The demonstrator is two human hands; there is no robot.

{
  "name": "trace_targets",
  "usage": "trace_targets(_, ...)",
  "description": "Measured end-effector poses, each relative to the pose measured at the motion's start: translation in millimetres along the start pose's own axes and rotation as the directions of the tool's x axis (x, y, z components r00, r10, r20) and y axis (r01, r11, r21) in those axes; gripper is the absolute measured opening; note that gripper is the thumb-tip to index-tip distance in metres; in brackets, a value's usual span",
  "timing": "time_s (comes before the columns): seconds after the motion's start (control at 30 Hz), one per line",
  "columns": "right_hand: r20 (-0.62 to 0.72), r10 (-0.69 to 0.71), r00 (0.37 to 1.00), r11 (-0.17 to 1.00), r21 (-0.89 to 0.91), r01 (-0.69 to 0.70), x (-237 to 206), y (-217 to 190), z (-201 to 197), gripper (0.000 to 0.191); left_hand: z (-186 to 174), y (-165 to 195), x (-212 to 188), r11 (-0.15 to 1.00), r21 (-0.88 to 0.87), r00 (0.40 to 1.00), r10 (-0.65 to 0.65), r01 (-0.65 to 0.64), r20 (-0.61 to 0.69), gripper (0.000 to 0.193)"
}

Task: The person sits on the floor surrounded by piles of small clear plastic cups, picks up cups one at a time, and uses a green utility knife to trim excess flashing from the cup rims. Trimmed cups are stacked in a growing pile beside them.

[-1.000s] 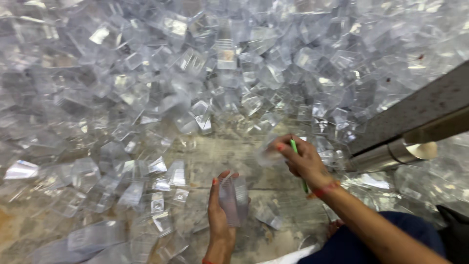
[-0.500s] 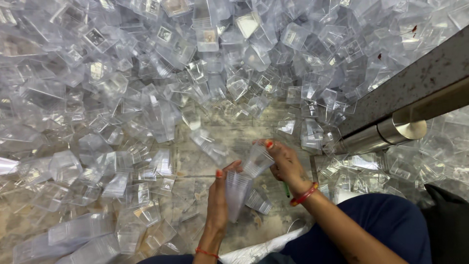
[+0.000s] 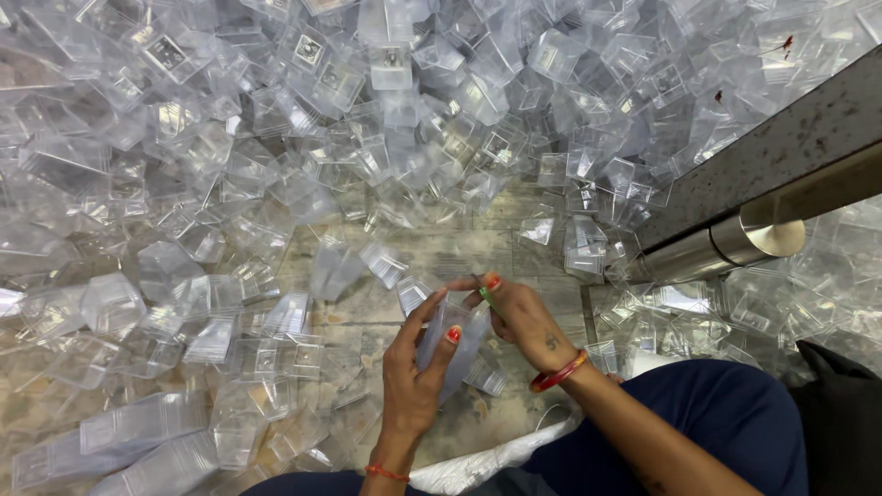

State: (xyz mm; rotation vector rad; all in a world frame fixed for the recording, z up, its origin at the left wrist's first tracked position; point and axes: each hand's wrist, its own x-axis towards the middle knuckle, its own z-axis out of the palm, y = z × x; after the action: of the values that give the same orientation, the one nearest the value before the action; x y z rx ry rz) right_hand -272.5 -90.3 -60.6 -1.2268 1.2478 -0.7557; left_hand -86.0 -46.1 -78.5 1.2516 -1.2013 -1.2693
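I'm looking straight down from the head camera. My left hand (image 3: 411, 377) sits at about 6 o'clock in the view, fingers curled round a stack of clear, thin-walled plastic tub-shaped containers (image 3: 452, 351), thumb on the near side and painted fingertips pressing the far wall. The stack is see-through and faintly milky where the walls overlap, squarish in section with rounded corners; it tilts from its upper end near the middle of the view down toward 5 o'clock. How many pieces are nested in it I cannot tell.

My right hand (image 3: 520, 317) comes in from 4 o'clock and meets the stack's top edge. Its thumb and forefinger are pinched together on the rim, and a small green stick-like tool (image 3: 484, 294) pokes out between those fingers. The other fingers are folded in. A red bangle (image 3: 559, 372) rings that wrist; a thin red thread (image 3: 386, 473) rings the left wrist.

From 8 o'clock round through 12 to 2 o'clock lies a deep heap of loose clear plastic containers (image 3: 303, 138) of the same kind, tumbled every way. A worn stone floor (image 3: 459, 243) shows bare just beyond the hands. At 3 o'clock a round metal pipe (image 3: 726, 243) with a pale end cap lies along a dark rusty ledge (image 3: 781, 138). My knee in dark blue cloth (image 3: 698, 413) fills 5 o'clock.
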Motion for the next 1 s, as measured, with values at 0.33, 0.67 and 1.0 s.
trace_targets(0.33, 0.084, -0.038, 0.996, 0.987, -0.150, 0.050, 7.3, 13.1, -16.2, 0.046, 2.8, -22.1, 7.9, 0.921, -0.376, 0.992, -0.062, 0.100, 0.111, 0.056)
trace_targets(0.67, 0.146, -0.097, 0.985, 0.906, -0.398, 0.148, 1.7, -22.2, -19.8, 0.049, -13.1, -5.5, 6.3, 0.692, -0.580, 0.903, -0.333, 0.429, 0.271, 0.064)
trace_targets(1.0, 0.244, -0.129, 0.961, 0.836, -0.495, 0.238, -5.7, -29.2, -9.6, 0.072, -19.1, -8.3, 5.0, 0.522, -0.683, 0.858, -0.259, 0.511, 0.444, 0.066)
